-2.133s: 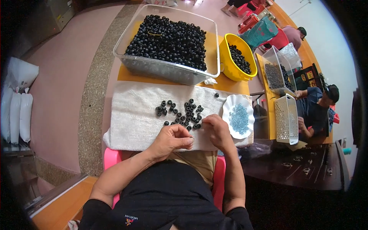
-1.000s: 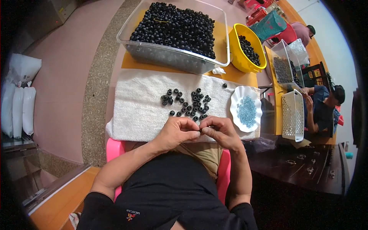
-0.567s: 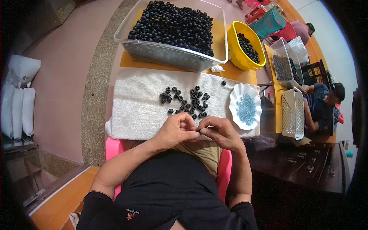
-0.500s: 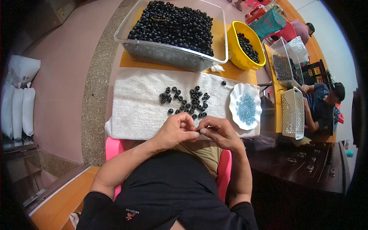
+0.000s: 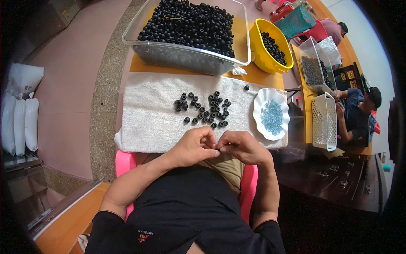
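Observation:
My left hand (image 5: 195,147) and my right hand (image 5: 244,148) meet at the towel's near edge, in front of my lap. Both are closed in a pinch, fingertips nearly touching, around something small and dark that the fingers mostly hide. Just beyond them, several black round beads (image 5: 206,114) with holes lie scattered on a white towel (image 5: 148,112). One lone black bead (image 5: 246,88) sits farther right. To the right of my hands, a white scalloped dish (image 5: 258,127) holds many small, clear pale-blue pieces (image 5: 272,117).
A large clear bin (image 5: 182,58) full of black beads stands beyond the towel. Right of it is a yellow basket (image 5: 258,53) with more. Another person (image 5: 353,112) sits at the far right, near a white perforated basket (image 5: 325,127). Pink chair arms (image 5: 125,163) flank me.
Both hands stay pinched together, with only slight finger movement. The view has shifted a little, and the person at the right has moved their hands.

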Motion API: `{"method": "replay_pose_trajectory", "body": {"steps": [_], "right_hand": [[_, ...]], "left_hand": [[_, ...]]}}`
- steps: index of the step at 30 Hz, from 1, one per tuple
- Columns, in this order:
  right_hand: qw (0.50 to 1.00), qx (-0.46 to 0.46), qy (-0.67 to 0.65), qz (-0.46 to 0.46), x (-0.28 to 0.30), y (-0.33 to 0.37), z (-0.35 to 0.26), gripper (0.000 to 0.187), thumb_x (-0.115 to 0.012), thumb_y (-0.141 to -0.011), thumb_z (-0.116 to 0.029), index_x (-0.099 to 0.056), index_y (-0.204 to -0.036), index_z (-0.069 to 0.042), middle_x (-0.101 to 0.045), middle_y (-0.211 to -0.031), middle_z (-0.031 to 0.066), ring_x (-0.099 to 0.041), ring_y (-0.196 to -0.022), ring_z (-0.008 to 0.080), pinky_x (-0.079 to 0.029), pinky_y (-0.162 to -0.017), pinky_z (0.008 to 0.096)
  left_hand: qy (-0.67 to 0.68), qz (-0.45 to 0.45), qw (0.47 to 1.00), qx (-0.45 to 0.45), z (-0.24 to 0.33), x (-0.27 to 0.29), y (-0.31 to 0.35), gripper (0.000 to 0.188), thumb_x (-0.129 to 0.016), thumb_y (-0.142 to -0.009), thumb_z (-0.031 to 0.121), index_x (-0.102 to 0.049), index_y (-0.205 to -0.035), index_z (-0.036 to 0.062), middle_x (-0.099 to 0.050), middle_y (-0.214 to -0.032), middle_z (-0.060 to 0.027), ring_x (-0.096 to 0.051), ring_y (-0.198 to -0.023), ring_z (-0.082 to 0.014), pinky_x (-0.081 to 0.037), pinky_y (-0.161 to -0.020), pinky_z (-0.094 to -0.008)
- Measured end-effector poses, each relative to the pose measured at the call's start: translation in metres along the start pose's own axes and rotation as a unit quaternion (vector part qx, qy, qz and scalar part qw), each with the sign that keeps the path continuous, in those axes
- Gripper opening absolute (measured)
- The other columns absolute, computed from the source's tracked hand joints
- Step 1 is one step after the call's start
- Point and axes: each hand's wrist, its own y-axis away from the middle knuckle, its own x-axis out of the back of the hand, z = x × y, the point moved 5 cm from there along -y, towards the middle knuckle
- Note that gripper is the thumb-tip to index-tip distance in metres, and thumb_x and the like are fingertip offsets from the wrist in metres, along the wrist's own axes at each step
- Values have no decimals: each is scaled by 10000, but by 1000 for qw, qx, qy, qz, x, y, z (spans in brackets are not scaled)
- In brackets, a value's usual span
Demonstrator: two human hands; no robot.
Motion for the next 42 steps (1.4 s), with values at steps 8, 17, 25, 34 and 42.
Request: {"method": "replay_pose_trajectory", "body": {"steps": [8,17,25,34,42], "right_hand": [[987,54,14,149,-3,-1,1,88,-681,-835,1,-661,-921,-6,-634,-835,92,-607,-793,185,-473,-704,305],[936,153,120,294,-17,15,-9,271,-730,-743,64,-647,-991,-8,-676,-872,133,-673,-777,228,-528,-662,309],[915,181,157,326,-28,19,-7,611,-812,-664,10,-515,-1198,-9,-667,-964,167,-679,-826,283,-547,-696,345],[881,187,222,373,-33,18,-9,594,-810,-683,12,-488,-1181,5,-663,-940,159,-678,-820,267,-557,-706,339],[884,163,193,393,-22,21,-12,531,-787,-714,33,-495,-1158,17,-652,-984,168,-674,-889,239,-570,-783,318]], "left_hand": [[26,36,999,-12,1,11,-3,257,-741,-785,-36,-535,-923,33,-614,-890,-8,-602,-814,-60,-515,-732,-207],[33,49,998,-23,2,11,-3,241,-740,-792,-30,-538,-907,33,-635,-899,-30,-614,-842,-67,-526,-742,-222],[75,62,995,-3,5,11,-1,229,-744,-800,-7,-558,-929,29,-640,-875,-31,-621,-783,-82,-529,-712,-227],[150,54,987,21,16,6,3,202,-712,-864,67,-588,-1013,13,-653,-890,-31,-625,-784,-76,-531,-708,-221],[129,44,991,1,16,7,3,202,-647,-934,143,-639,-1072,-3,-681,-896,-41,-634,-785,-74,-534,-731,-216]]}}
